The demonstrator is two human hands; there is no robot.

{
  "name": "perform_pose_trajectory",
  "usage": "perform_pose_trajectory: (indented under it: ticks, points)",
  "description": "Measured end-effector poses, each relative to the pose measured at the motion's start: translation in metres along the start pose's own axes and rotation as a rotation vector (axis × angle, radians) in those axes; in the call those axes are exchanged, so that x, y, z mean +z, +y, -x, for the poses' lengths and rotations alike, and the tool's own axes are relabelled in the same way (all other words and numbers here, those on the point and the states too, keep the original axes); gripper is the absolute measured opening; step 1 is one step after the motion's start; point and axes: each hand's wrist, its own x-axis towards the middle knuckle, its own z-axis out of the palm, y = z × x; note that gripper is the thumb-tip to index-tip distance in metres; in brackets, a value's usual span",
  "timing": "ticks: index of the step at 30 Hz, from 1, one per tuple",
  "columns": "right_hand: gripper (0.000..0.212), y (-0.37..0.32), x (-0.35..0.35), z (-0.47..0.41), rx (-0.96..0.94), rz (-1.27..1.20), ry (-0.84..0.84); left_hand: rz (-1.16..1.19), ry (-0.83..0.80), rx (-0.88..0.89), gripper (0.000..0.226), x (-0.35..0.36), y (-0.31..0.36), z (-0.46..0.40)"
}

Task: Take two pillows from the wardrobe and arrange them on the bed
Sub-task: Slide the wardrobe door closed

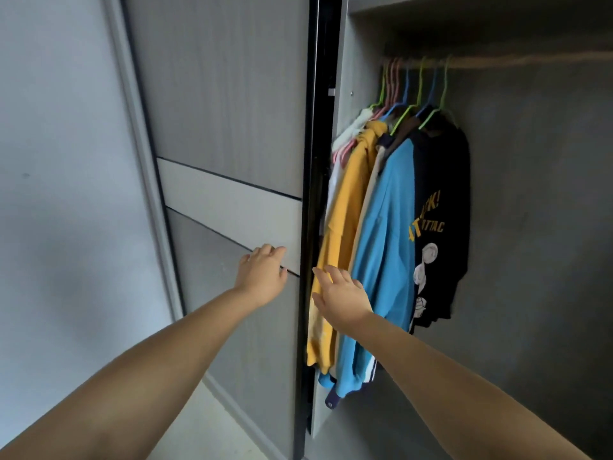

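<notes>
A grey wardrobe stands before me with its sliding door [229,134] drawn to the left and the right bay uncovered. My left hand [263,275] lies flat on the door's face near its black edge [310,194], fingers spread. My right hand [341,295] reaches toward that same edge, fingers apart, holding nothing, just in front of the hanging clothes. No pillow and no bed is in view.
Several garments hang from a rail [497,63] on coloured hangers: a yellow top [345,227], a blue one [381,260], a black printed T-shirt [441,220]. A shelf [464,11] sits above the rail. A pale wall [66,161] is on the left.
</notes>
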Motion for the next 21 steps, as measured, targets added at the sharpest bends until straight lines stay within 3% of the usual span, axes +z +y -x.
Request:
perform_pose_trajectory:
  ticks: [8,11,14,18,21]
  points:
    - [0.075,-0.002,-0.011,-0.119,0.28,-0.296,0.296,0.001,0.275,0.304,0.081,0.001,-0.008,-0.145]
    - [0.078,-0.018,-0.009,-0.153,0.391,-0.416,0.317,-0.026,0.368,0.422,0.084,-0.003,-0.017,-0.176]
    - [0.069,-0.024,-0.004,-0.17,0.459,-0.492,0.408,-0.013,0.415,0.513,0.085,-0.001,-0.025,-0.188]
    - [0.063,-0.025,-0.003,-0.17,0.49,-0.552,0.439,0.069,0.401,0.51,0.087,0.002,-0.021,-0.186]
    - [0.043,-0.023,-0.001,-0.163,0.508,-0.631,0.486,0.091,0.409,0.541,0.084,-0.001,-0.016,-0.182]
